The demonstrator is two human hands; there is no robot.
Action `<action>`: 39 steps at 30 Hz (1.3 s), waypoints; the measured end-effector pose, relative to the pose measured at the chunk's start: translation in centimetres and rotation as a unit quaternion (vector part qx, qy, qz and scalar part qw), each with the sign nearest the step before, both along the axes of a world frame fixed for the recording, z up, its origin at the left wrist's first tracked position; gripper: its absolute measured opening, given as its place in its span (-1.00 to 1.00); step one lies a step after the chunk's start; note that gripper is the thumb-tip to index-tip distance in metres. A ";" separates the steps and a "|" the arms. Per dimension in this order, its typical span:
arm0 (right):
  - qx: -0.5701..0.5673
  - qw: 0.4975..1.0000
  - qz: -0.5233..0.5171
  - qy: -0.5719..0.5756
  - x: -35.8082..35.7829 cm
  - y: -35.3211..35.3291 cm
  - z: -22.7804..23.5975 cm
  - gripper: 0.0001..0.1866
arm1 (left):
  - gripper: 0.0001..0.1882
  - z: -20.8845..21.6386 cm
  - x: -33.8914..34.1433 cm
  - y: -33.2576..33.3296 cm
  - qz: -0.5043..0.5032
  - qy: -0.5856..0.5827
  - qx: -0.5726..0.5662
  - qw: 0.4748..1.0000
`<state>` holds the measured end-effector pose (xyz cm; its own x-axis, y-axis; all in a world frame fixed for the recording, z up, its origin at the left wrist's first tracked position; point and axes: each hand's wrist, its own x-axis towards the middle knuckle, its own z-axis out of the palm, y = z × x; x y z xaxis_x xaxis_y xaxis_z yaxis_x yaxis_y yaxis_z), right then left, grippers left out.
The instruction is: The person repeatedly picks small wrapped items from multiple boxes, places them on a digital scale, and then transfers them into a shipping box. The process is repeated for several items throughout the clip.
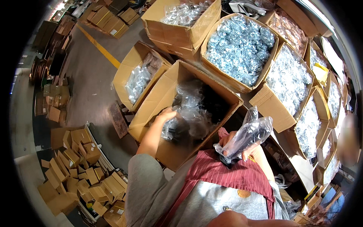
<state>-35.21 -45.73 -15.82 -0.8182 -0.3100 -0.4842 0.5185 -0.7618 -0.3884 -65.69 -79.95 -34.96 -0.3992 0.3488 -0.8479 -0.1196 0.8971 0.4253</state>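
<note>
The right hand [247,152] is gripping some see-through bags [254,133] in front of the red striped apron [223,168]. Its fingers are wrapping around the bottom of the bags, with only a small gap between thumb and fingers. The left hand [166,114] is dipping into a big brown box [154,108] and touching the loose bags [194,113] in there. Its fingers are bending — I cannot tell if they are pinching a bag.

The big box is standing open, and clear bags and black things are lying inside it. Just to its left, a smaller box [123,73] is holding more clear bags. Past the big box, another box [226,81] is bulging with shiny, bluish packs [242,49]. To the right of that, one more box [274,108] is holding silvery packs [289,81].

The bags in the right hand are looking shiny and crinkly — something dark is showing through the plastic. They are hanging above the apron, outside the big box, and one end is poking up.
</note>
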 end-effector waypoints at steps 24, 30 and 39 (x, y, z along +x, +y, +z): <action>0.061 0.994 -0.089 -0.035 -0.9 3.7 2.2 -0.42 | -0.42 26.1 15.1 24.1 -0.001 0.105 0.426 0.898; 0.351 0.932 -0.081 -0.036 4.9 5.5 6.2 -0.45 | -0.38 21.0 19.2 30.6 -0.045 -0.067 0.415 0.906; -0.073 0.902 -0.422 0.051 25.0 9.4 4.1 -0.29 | -0.41 26.6 33.3 39.0 0.135 -0.519 0.324 0.779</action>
